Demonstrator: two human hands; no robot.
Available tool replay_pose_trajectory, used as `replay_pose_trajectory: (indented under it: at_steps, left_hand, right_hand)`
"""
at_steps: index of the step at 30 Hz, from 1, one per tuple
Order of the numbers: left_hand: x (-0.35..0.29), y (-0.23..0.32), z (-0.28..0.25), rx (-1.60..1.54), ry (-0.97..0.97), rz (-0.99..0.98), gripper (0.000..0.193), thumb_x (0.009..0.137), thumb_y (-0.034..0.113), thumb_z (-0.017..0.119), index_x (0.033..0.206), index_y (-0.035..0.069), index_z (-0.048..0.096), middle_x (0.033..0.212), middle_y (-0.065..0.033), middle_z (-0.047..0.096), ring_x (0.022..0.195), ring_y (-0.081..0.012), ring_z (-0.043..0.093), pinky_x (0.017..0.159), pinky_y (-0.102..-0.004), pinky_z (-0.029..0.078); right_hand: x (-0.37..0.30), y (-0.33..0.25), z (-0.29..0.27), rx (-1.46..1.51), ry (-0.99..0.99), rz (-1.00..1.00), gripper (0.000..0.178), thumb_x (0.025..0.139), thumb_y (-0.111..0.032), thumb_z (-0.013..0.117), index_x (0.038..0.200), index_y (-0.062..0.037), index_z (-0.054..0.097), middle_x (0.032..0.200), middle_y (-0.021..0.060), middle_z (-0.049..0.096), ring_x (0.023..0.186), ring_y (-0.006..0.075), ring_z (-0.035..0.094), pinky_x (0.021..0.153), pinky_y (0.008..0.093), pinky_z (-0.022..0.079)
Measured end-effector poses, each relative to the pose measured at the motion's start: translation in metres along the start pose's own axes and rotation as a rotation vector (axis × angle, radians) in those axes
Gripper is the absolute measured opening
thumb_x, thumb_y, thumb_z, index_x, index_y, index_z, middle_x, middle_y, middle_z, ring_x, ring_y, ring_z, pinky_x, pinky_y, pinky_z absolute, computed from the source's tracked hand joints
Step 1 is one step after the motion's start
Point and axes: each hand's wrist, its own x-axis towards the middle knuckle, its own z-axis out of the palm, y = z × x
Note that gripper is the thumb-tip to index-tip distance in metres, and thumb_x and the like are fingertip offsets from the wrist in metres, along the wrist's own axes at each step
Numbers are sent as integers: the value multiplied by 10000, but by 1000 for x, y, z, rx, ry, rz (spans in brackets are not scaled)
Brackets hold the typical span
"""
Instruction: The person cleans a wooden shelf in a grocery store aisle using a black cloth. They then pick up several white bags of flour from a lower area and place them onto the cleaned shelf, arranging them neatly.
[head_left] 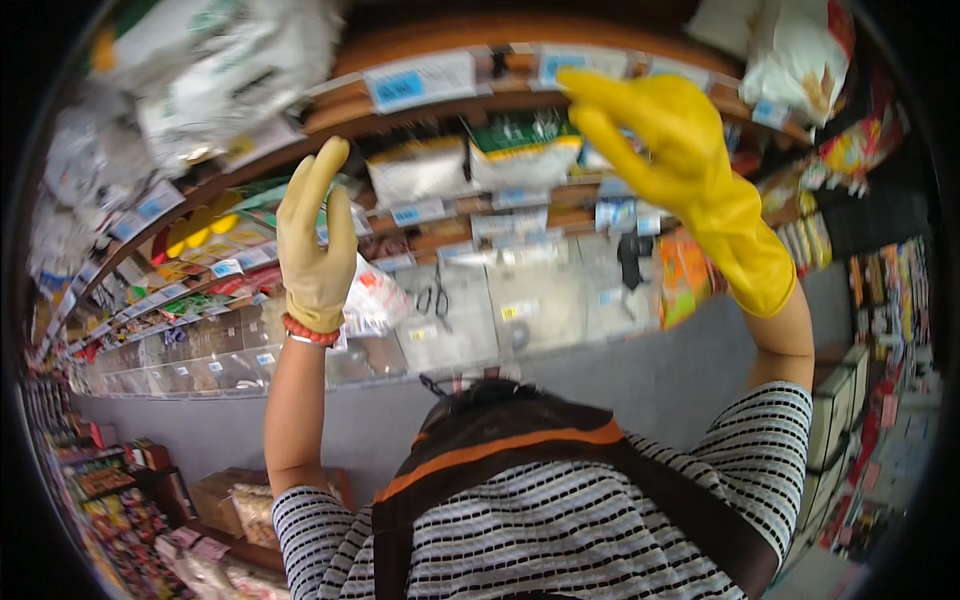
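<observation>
Two gloved hands are raised in front of the far brown wooden shelf (440, 38), well apart. My left hand (315, 235) wears a pale cream, thin rubber-looking glove (316, 285); my right hand (665, 135) wears a bright yellow, long-cuffed rubber glove (740, 235) covering part of the forearm. Both gloves are on, cuffs toward me.

Left fingers: nearly straight, thumb parted from them, nothing seen in hold. Right fingers: half bent, pointing left, a gap between two of them; nothing seen in hold. Contact with the shelf: cannot tell.

Handling, my judgement: the yellow cuff looks loose, so I would seat those fingertips fully before trusting a pinch. Wrists slack, both hands level. For soft bags I would support from underneath with flat fingers rather than nip the film.

Counts:
- gloves: 2, one cream, one yellow.
- bags between the hands: 2; left, a clear plastic bag of white contents (418, 178); right, a green-topped plastic bag (525, 150).
- red beaded bracelet (312, 332): 1, left wrist.
- clear lidded boxes (540, 300) at centre: about 3; the leftward row is uncountable.
</observation>
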Motion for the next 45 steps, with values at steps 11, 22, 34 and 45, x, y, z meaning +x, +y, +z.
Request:
replay_pose_trajectory:
  at_steps: [11,22,34,45]
  left_hand:
    - [-329,-83,65,14,-758,-1113,336,952,134,550,1268,21,580,1021,-131,710,932,-191,676,816,-288,528]
    - [-555,-12,-45,-66,-785,-1780,402,912,168,574,1292,38,561,991,-112,710,827,-147,671,746,-269,535]
    - [-459,-41,38,-139,-881,-1657,383,938,130,510,1305,24,546,1067,-146,696,914,-173,673,781,-266,535]
    - [-361,-68,164,-880,-792,-1800,530,974,346,521,1399,46,421,1313,-236,530,1152,-332,580,972,-425,480]
  right_hand:
    - [-495,-48,188,464,-528,1232,199,875,-213,628,984,-50,667,856,130,684,745,252,642,686,342,506]
    - [-479,-17,381,933,67,2513,361,891,-362,646,1045,-44,569,894,149,674,741,284,694,599,382,569]
    - [-505,-83,364,927,136,2157,179,824,-105,700,879,-37,544,738,135,636,505,229,614,399,347,454]
    - [-433,-100,194,1250,195,2230,86,866,-18,643,898,-45,569,757,139,658,536,157,584,462,250,423]
